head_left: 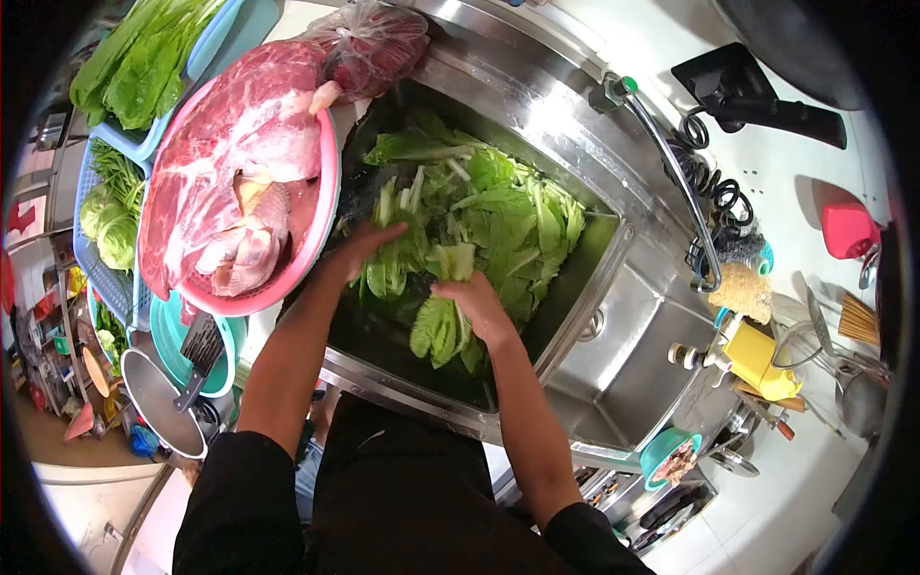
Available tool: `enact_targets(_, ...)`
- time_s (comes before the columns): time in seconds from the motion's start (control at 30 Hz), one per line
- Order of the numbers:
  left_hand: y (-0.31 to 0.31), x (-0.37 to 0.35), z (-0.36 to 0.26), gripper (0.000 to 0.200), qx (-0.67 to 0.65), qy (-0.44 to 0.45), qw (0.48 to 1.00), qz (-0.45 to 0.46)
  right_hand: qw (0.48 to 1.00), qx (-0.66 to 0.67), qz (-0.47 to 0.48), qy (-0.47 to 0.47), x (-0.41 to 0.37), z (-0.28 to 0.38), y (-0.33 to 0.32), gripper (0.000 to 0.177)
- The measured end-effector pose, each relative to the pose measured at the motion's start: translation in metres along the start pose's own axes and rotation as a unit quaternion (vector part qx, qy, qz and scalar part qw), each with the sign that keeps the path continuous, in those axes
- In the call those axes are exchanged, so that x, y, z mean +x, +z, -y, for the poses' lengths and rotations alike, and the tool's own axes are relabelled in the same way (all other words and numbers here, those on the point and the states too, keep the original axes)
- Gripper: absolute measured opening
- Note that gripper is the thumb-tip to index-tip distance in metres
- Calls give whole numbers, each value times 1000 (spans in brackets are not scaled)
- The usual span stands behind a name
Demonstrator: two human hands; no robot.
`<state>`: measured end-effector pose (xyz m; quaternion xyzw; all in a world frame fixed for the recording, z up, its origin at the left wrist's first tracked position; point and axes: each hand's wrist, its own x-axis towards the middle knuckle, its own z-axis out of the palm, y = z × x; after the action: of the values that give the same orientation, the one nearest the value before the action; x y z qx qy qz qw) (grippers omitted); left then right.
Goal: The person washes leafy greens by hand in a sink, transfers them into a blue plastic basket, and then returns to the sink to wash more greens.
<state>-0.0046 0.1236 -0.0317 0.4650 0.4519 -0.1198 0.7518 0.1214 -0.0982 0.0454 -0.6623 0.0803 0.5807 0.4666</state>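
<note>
Loose green leafy vegetables (508, 216) with pale stalks fill much of the dark, water-filled sink basin (599, 254). My right hand (476, 307) is closed around a bunch of leafy greens (444, 326), its pale cut base pointing up and its leaves hanging toward the water. At the basin's left side, my left hand (369, 247) has its fingers stretched out over the leaves, holding nothing that I can see. Some of its fingers are hidden among the greens.
Left of the sink, a pink basin (331, 206) holds large raw meat beside a bagged item (369, 48). Blue baskets (86, 244) hold vegetables; a cleaver (201, 350) rests on a teal bowl. A tap (676, 177) arches near the second steel basin (623, 350).
</note>
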Motion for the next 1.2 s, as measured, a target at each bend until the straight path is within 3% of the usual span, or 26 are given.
enact_targets(0.03, 3, -9, 3, 74, -42, -12, 999, 7, 988, -5, 136, -70, 19, -3, 1, 35)
enact_targets(0.1, 14, -36, -8, 71, -76, -60, 995, -5, 991, -62, 92, -76, 53, -13, 0, 28)
enact_targets(0.2, 6, -34, 15, 68, -13, -113, 987, -111, 988, -149, -20, -33, 103, -22, -22, 25)
enact_targets(0.23, 6, -51, 3, 69, -76, -92, 993, -10, 982, -177, -66, -10, 104, -15, -30, 25)
enact_targets(0.33, -13, -23, 50, 67, 0, -70, 997, 13, 929, -356, -100, 23, 77, 26, -39, 25)
enact_targets(0.37, -6, -25, 54, 66, 42, -91, 992, -75, 923, -372, -102, -18, 75, 24, -40, 28)
enact_targets(0.47, -2, -21, 65, 69, 45, -38, 996, -62, 894, -417, -117, -113, 60, 23, -34, 33)
enact_targets(0.57, 3, -24, 69, 71, 53, -81, 987, -127, 866, -453, -140, -155, 39, 37, 0, 35)
enact_targets(0.67, -19, 12, 134, 67, 57, -12, 982, -179, 848, -451, -153, -232, 47, 29, 10, 36)
enact_targets(0.73, -13, -15, 100, 71, 26, -16, 992, -119, 832, -426, -150, -321, 54, 29, 21, 35)
enact_targets(0.77, -7, -29, 80, 74, 11, -17, 996, -87, 815, -498, -118, -271, 66, 25, 28, 37)
enact_targets(0.83, 2, -40, 65, 75, 38, -17, 991, -127, 758, -627, -56, -170, 94, 25, 37, 41)
enact_targets(0.93, -21, -11, 100, 70, 82, 26, 984, -159, 783, -580, -83, -210, 91, 36, 22, 31)
enact_targets(1.0, -27, -1, 116, 67, 178, 86, 946, -259, 853, -460, -73, -234, 61, 59, 0, 30)
enact_targets(1.1, 17, -32, 84, 66, 371, 207, 791, -441, 916, -346, -74, -190, -11, 91, -30, 30)
enact_targets(1.17, 54, -91, 17, 66, 456, 299, 700, -461, 933, -315, -68, -159, -31, 75, -40, 32)
enact_targets(1.2, 68, -93, 19, 66, 380, 274, 793, -390, 942, -298, -64, -143, -37, 65, -44, 33)
